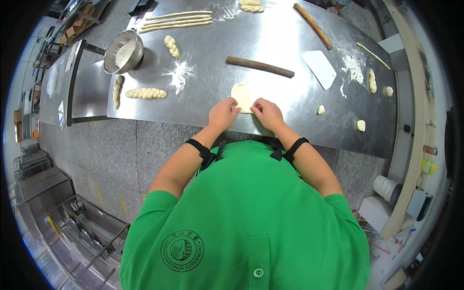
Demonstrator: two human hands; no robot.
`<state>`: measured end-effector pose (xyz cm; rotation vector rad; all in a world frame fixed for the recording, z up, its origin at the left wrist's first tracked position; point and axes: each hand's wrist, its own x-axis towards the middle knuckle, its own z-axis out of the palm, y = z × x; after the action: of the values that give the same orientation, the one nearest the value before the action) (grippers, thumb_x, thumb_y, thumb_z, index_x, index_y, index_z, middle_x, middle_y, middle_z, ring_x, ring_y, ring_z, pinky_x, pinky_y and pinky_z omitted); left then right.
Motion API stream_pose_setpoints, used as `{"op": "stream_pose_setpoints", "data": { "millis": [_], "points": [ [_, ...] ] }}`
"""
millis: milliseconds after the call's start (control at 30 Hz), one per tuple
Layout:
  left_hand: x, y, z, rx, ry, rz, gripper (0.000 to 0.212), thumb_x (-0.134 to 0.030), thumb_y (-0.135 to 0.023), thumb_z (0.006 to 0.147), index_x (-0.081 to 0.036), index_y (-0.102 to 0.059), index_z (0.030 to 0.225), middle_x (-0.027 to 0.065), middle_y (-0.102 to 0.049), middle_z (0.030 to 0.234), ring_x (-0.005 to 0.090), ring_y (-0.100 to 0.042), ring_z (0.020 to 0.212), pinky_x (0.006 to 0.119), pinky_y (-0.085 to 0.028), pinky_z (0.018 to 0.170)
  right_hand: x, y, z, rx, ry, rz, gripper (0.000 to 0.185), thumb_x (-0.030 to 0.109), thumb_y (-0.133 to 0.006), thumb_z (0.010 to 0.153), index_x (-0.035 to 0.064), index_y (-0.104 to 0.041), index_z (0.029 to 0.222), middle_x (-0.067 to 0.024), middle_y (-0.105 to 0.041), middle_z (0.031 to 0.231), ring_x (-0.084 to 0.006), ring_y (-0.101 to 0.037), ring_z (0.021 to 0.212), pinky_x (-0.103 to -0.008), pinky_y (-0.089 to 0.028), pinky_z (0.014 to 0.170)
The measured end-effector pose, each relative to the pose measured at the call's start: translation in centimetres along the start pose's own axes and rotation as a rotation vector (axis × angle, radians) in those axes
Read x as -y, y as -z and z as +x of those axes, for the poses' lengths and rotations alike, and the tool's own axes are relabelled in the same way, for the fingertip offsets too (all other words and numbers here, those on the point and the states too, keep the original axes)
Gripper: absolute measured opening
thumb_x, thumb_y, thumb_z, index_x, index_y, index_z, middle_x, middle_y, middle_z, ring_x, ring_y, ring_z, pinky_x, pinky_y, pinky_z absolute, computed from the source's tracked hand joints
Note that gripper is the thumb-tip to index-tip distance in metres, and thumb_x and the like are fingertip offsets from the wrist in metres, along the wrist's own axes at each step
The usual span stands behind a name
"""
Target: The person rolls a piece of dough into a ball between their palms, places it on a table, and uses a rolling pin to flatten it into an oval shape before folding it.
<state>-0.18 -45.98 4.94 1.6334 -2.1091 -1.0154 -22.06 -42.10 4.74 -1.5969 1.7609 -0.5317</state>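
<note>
A flattened oval of dough (242,95) lies on the stainless steel table (206,78) right in front of me. My left hand (223,113) pinches its near left corner between thumb and fingers. On the near right corner, my right hand (267,113) grips the dough's edge the same way. Just beyond the dough rests a dark wooden rolling pin (260,67), touched by neither hand. A white dough scraper (319,69) lies to the right of the pin.
Braided dough (146,93), a metal bowl of flour (124,52) and several dough strands (176,21) are at left. A lighter rolling pin (313,26), small dough pieces (360,125) and scattered flour (352,69) lie at right. The table's near edge runs close to my body.
</note>
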Motion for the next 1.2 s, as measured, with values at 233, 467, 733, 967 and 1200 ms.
{"op": "stream_pose_setpoints", "data": {
  "millis": [233, 467, 733, 967, 1200],
  "points": [
    [3.2, 0.3, -0.2, 0.038, 0.047, -0.250, 0.023, -0.023, -0.075, 0.098, -0.004, -0.070, 0.111, 0.0067, -0.070, 0.088, 0.0186, -0.064, 0.077, 0.034, -0.053, 0.074, -0.4, 0.9, 0.8, 0.070, -0.085, 0.040, 0.029, 0.036, -0.075, 0.097, 0.0088, -0.069, 0.106, -0.0119, -0.077, 0.091, -0.0329, -0.074, 0.086, -0.0444, -0.056, 0.077],
    [-0.6, 1.9, -0.5, 0.025, 0.119, 0.164, 0.052, -0.050, -0.083, 0.089, -0.003, -0.067, 0.101, 0.0089, -0.071, 0.088, 0.0260, -0.069, 0.079, 0.039, -0.054, 0.072, -0.1, 1.7, 0.9, 0.135, -0.034, -0.092, 0.040, 0.045, -0.081, 0.091, 0.0099, -0.069, 0.106, -0.0102, -0.076, 0.089, -0.0320, -0.073, 0.085, -0.0444, -0.056, 0.075],
    [-1.6, 0.5, 0.6, 0.029, 0.167, 0.303, 0.057, -0.059, -0.083, 0.085, -0.006, -0.066, 0.094, 0.0144, -0.073, 0.094, 0.0359, -0.072, 0.088, 0.047, -0.055, 0.074, -0.1, 0.8, 0.8, 0.091, -0.085, -0.070, 0.038, 0.046, -0.076, 0.095, 0.0097, -0.068, 0.106, -0.0107, -0.076, 0.092, -0.0329, -0.073, 0.087, -0.0449, -0.056, 0.077],
    [-1.2, 0.1, -0.1, 0.020, 0.219, 0.170, 0.040, -0.044, -0.081, 0.090, -0.008, -0.068, 0.103, 0.0140, -0.074, 0.101, 0.0353, -0.073, 0.098, 0.047, -0.057, 0.081, 1.1, 0.6, -0.2, 0.084, -0.069, -0.175, 0.035, 0.042, -0.073, 0.097, 0.0089, -0.067, 0.104, -0.0118, -0.074, 0.095, -0.0343, -0.071, 0.087, -0.0461, -0.055, 0.078],
    [-0.9, -0.5, 0.1, -0.049, 0.327, 0.054, 0.034, -0.039, -0.081, 0.091, -0.009, -0.069, 0.104, 0.0124, -0.075, 0.103, 0.0353, -0.073, 0.099, 0.049, -0.057, 0.082, 0.6, 0.1, -0.6, -0.089, 0.202, -0.260, 0.029, 0.031, -0.077, 0.094, 0.0065, -0.066, 0.104, -0.0123, -0.072, 0.108, -0.0344, -0.069, 0.103, -0.0477, -0.055, 0.084]
  ]
}}
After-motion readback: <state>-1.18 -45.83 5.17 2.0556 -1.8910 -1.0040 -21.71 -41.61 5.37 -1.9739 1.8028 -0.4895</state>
